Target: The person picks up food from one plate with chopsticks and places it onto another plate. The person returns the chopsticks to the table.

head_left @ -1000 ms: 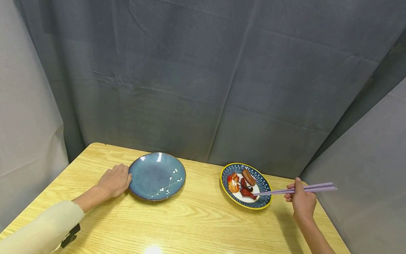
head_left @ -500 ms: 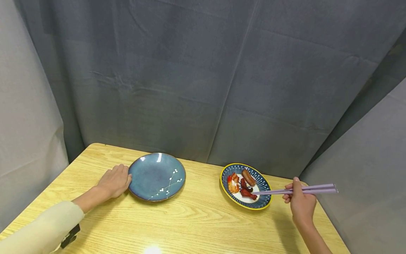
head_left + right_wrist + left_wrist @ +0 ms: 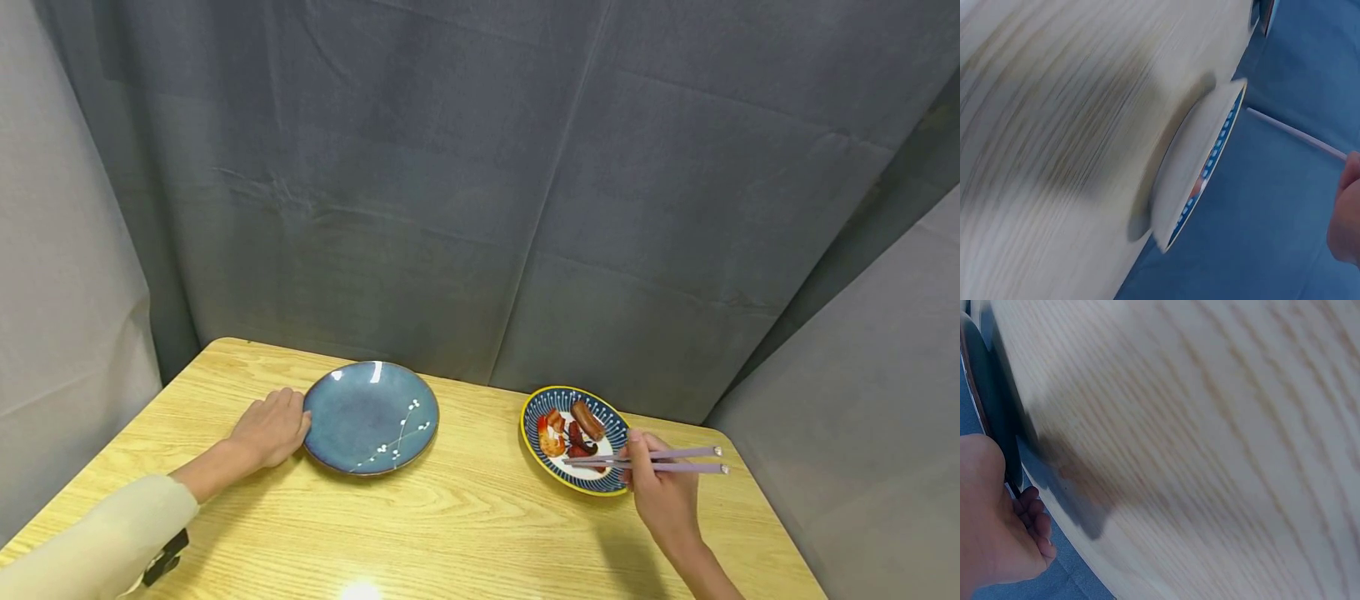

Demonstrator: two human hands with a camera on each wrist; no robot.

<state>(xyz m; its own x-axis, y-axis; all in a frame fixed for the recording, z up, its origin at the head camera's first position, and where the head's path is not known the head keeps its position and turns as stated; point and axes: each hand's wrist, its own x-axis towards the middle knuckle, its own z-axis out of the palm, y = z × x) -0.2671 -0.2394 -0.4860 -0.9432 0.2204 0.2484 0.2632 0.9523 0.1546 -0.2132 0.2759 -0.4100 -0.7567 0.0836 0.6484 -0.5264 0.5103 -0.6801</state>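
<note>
My left hand (image 3: pixel 270 428) grips the left rim of a glossy blue plate (image 3: pixel 360 417) with white blossom decoration. In the left wrist view its thumb lies along the rim and its fingers (image 3: pixel 1036 519) curl beneath. My right hand (image 3: pixel 663 500) holds a pair of lilac chopsticks (image 3: pixel 688 467) above the right side of a yellow-rimmed, blue-patterned dish (image 3: pixel 534 429). Their tips are over a dark red drumstick-shaped piece, partly covered by them; contact is unclear. A brown sausage (image 3: pixel 587 420) and an orange-red piece of food (image 3: pixel 551 442) also lie in this dish.
Both dishes stand on a light wooden table (image 3: pixel 450 517), near its back edge. A dark grey curtain (image 3: pixel 420 208) hangs right behind it, with pale cloth (image 3: pixel 885 417) at the sides. A band with a dark device (image 3: pixel 167 557) is on the left forearm.
My right hand has moved left with the chopsticks, so it is now at the patterned dish's right rim, and the tips reach further in. The left hand and blue plate have stayed put.
</note>
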